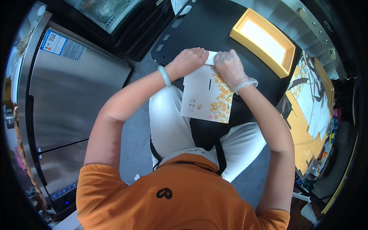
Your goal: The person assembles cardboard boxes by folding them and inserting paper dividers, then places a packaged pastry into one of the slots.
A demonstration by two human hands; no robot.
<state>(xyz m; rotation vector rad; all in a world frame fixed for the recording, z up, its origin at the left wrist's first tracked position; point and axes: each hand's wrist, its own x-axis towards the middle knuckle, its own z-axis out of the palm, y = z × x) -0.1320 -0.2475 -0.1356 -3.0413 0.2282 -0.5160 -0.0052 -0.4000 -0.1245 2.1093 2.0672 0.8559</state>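
A narrow workroom with a steel refrigerator [76, 103] on one side and a black counter [195, 25] ahead sets the scene, as a person in an orange shirt [195, 199] and white trousers [168, 111] bends over a printed card [199, 94] patterned with yellow flowers and cut with a dark slot. The card is held up at the counter's near side, its lower part hanging above the lap. The bare left hand [189, 59], a pale bangle [164, 76] at its wrist, has its fingers clamped on the left end of the card's upper flap; the right hand [229, 69], in a translucent glove, grips the other end, though the fingertips of both are hidden. Farther up the counter sits an open yellow box [257, 53] with a white interior, while loose printed sheets [312, 99] lie to the right. The step in hand looks to be bending the upper flap; the next move, by that reading, calls for even pressure from both hands to keep the crease straight.
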